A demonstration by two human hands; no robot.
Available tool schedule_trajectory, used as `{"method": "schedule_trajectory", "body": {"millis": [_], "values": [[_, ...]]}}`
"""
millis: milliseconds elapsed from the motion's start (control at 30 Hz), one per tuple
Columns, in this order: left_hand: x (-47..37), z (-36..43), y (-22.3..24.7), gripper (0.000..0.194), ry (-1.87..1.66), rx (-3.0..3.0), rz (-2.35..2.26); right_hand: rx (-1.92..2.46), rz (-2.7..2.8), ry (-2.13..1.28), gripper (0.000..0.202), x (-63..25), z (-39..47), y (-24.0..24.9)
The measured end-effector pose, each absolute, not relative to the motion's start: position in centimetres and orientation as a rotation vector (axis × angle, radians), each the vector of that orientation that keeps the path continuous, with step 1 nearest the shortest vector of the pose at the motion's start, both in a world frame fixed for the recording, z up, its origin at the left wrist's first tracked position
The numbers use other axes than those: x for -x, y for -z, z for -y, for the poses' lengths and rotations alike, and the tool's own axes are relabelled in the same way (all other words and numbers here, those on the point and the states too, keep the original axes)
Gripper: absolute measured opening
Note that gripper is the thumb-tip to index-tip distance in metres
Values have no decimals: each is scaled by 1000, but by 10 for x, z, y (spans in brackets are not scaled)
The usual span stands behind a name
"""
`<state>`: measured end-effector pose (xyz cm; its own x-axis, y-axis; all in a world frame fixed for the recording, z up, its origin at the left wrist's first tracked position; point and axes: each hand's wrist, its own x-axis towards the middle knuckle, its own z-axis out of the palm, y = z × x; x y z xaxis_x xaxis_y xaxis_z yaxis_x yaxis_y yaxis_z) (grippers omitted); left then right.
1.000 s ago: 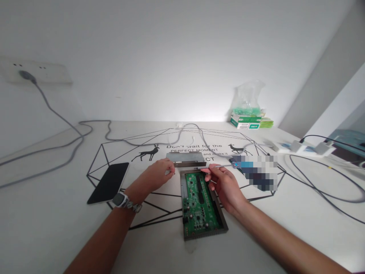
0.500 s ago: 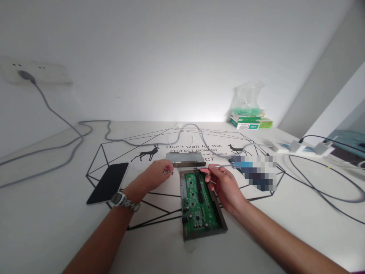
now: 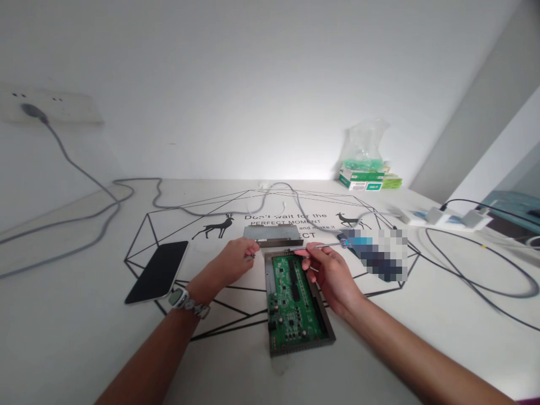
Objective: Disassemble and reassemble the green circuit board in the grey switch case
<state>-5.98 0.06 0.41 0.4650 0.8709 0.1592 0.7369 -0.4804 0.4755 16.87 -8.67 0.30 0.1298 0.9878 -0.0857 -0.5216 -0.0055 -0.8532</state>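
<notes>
In my right hand [image 3: 331,275] is a slim screwdriver [image 3: 323,246], gripped near its middle. Its silver shaft lies nearly level, the tip pointing left over the far edge of a metal case, and its bluish end points right. Inside that open case sits a green circuit board [image 3: 291,298]. My left hand [image 3: 236,259] hovers left of the case's far end, fingers curled in a pinch. Tiny metallic bits show under those fingertips, too small to name; whether they are held or on the table is unclear. Just beyond, a grey metal cover [image 3: 272,233] rests on the table.
On the left lies a black-screened tablet or phone [image 3: 158,273]. A partly blurred-out dark phone-like object [image 3: 375,261] is at right. Grey cable [image 3: 202,214] runs along the back. Behind stand boxes [image 3: 360,181] with a plastic bag, and a power strip [image 3: 447,219] with cables.
My left hand has shifted slightly right, its fingertips closer to the cover and case. The right hand and screwdriver stay almost where they were; the view has moved a little.
</notes>
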Motion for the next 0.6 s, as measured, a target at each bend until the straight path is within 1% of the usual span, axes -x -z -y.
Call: {"method": "schedule_trajectory", "body": {"millis": [400,600], "values": [[60,1,-9,26,-559,-2398,-1346,912,677,-1340,33,-168,88,-4],[50,4,-13,20,-799,-2456,-1251,891,665,-1320,27,-173,86,-6]]}}
